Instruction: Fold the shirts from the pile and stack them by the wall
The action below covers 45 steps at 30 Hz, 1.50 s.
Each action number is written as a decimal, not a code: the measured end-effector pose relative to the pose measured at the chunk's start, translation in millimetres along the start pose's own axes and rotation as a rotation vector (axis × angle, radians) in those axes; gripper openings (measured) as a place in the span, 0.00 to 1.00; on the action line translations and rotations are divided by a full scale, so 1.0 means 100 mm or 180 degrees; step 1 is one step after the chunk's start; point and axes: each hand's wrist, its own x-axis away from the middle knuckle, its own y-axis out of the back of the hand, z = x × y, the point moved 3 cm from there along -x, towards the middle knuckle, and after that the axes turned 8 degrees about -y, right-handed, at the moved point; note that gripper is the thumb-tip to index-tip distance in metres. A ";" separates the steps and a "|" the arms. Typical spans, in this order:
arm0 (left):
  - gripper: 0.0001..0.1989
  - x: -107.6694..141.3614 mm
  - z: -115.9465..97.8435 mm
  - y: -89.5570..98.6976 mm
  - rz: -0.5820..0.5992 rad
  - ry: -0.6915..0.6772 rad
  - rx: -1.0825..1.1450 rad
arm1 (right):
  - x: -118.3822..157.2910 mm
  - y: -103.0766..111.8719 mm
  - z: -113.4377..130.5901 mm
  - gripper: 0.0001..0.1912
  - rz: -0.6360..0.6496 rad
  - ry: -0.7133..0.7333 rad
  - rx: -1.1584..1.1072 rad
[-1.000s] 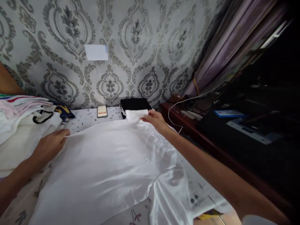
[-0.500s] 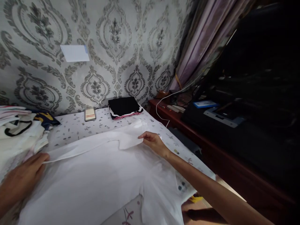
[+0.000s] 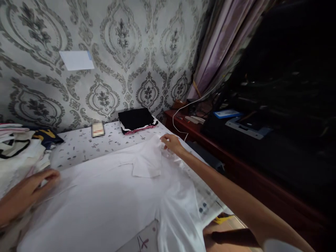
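Note:
A white T-shirt (image 3: 110, 199) is spread over the patterned bed sheet, one short sleeve folded inward on top of it. My right hand (image 3: 172, 144) pinches the shirt's fabric at the far right corner, just above that sleeve. At the shirt's left edge is my left hand (image 3: 39, 185), slightly blurred. Its thumb and fingers are curved with a gap between them, and no cloth shows gripped there. Near the front, a grey piece with a reddish print (image 3: 143, 239) shows beside the shirt's lower fold.
A folded stack of clothes (image 3: 136, 119), black on top, lies by the wall. Beside it sits a small blurred-out item (image 3: 98, 129). Piled clothes (image 3: 21, 150) lie at left. On the right, a dark red desk (image 3: 223, 150) carries a white cable (image 3: 181, 112) and a blue box (image 3: 227, 113).
The sleeve, held up before, now lies flat on the shirt. My right hand has moved to the far corner. My left hand has let go of the shirt's edge, its fingers parted.

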 end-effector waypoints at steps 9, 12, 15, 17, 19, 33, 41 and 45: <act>0.22 -0.47 -0.38 -0.11 -0.0105 0.0273 -0.0345 | -0.79 -0.31 0.10 0.08 -0.0441 -0.0410 0.0508; 0.21 -0.48 -0.41 -0.11 0.0102 0.0249 -0.0480 | -0.84 -0.34 -0.03 0.06 -0.0571 -0.0423 0.0392; 0.21 -0.49 -0.44 -0.09 0.0089 0.0239 -0.0698 | -0.89 -0.35 -0.13 0.11 -0.0694 -0.0472 0.0302; 0.21 -0.50 -0.44 -0.09 0.0072 0.0243 -0.0816 | -0.91 -0.36 -0.16 0.12 -0.0738 -0.0490 0.0324; 0.22 -0.50 -0.40 -0.10 0.0121 0.0261 -0.0854 | -0.90 -0.38 -0.15 0.11 -0.0764 -0.0486 0.0397; 0.23 -0.43 -0.08 -0.04 0.0093 0.0933 -0.0686 | -0.66 -0.53 -0.07 0.20 -0.0888 0.1649 0.1030; 0.20 -0.34 -0.24 -0.02 -0.0544 0.0841 -0.0568 | -0.64 -0.72 -0.23 0.26 -0.0131 0.1988 0.1565; 0.29 -0.20 -0.66 -0.25 -0.0490 0.0000 0.0054 | -0.70 -0.74 -0.28 0.27 -0.0149 0.2039 0.1544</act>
